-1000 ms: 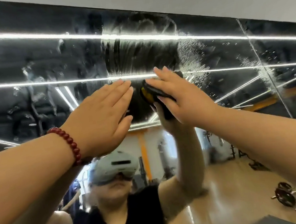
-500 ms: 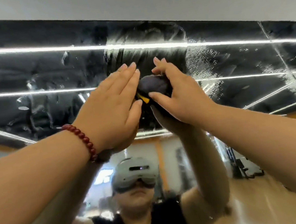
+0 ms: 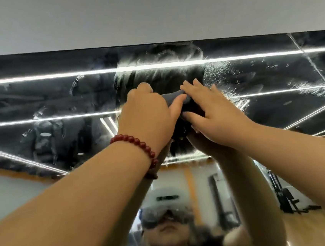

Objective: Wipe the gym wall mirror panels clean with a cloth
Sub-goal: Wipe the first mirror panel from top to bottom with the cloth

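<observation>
Overhead runs a plain grey ceiling, and below it the gym wall mirror fills the view, dark with the reflected ceiling and crossed by bright reflected light strips; a seam between panels slants down at the far right. High on the glass, just under its top edge, both hands meet on the cloth; it is a dark grey wad, bunched rather than spread flat, and mostly hidden, so only a small fold shows between the two hands, pressed against the mirror.

From the left hand the cloth lies to the right and slightly up, at the thumb tip; from the right hand it lies to the left, under the fingers. Neither hand is clearly nearer, as both touch it. Fingers of the left hand curl over out of sight and its thumb lies along the fold, so it seems to grip the wad; those of the right hand lie fairly straight and a little spread across the cloth, thumb below, pressing it to the glass. A red bead bracelet circles the left wrist.

Above and around the hands is a smeared, streaky patch, which looks freshly wiped and damp; to its right a band of fine droplets clings to the glass, unwiped. My judgement is that the next stroke should carry the cloth rightward into those droplets, or up to the top edge.
</observation>
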The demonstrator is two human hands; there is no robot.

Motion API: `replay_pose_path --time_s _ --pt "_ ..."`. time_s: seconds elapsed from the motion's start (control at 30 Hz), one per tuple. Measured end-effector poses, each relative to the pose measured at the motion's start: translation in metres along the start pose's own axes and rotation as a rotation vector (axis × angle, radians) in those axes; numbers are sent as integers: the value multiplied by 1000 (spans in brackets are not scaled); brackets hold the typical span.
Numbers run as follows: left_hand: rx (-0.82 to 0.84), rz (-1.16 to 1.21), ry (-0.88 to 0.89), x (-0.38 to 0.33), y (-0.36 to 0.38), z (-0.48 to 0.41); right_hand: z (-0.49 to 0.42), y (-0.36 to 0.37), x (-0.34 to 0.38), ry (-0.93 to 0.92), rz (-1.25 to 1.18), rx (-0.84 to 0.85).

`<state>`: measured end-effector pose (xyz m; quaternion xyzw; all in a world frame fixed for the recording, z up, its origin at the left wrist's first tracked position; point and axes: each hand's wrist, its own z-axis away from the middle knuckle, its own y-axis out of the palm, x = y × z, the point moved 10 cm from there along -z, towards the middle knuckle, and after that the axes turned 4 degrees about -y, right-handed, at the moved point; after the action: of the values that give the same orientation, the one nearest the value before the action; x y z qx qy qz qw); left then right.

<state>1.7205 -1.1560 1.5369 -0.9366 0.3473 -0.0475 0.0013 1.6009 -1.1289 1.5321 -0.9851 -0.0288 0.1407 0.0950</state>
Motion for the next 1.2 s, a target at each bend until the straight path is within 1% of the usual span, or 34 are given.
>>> replay_pose_path --time_s 0.07,0.17,0.23,0.3,0.33,0.43,0.53,0.6,0.67,0.77,0.83,0.9,0.97,1.0,1.03,1.13,1.17,1.2 --pt "5 26 20 -8 6 0 3 -4 -6 4 -64 -1" --pt "108 0 157 -18 24 2 3 -16 -18 47 -169 -40" --pt "202 -19 199 -18 31 3 -4 -21 -27 69 -150 -42" --pt "297 -34 193 -18 38 6 -14 -28 -31 52 -84 -43" --pt "316 -83 196 -20 41 7 -20 -34 -32 37 -64 -55" --pt "289 -245 209 -23 52 -2 -36 -44 -40 24 -19 -70" --pt "260 -247 105 0 44 -44 -44 -38 -50 -3 138 -20" --pt "213 -237 86 6 35 -64 -45 -31 -55 -15 221 14" --pt "208 -225 174 -14 39 -58 -44 -31 -58 -14 211 6" --pt "273 -242 349 -46 55 -24 -42 -39 -61 0 119 -26" --pt "258 -253 382 -38 50 -29 -40 -44 -66 30 49 -18" --pt "236 -248 293 -12 38 -64 -39 -50 -70 51 6 0" --pt "227 -245 167 9 27 -99 -44 -55 -69 33 64 6" --pt "221 -250 149 6 27 -108 -49 -59 -70 24 106 -8" --pt "224 -259 177 -8 30 -109 -53 -64 -71 25 142 -30" --pt "272 -274 418 -59 53 -84 -62 -71 -82 68 150 -92" --pt "263 -277 465 -58 56 -83 -63 -69 -87 84 137 -86" --pt "234 -262 457 -47 50 -92 -63 -64 -90 83 142 -60"
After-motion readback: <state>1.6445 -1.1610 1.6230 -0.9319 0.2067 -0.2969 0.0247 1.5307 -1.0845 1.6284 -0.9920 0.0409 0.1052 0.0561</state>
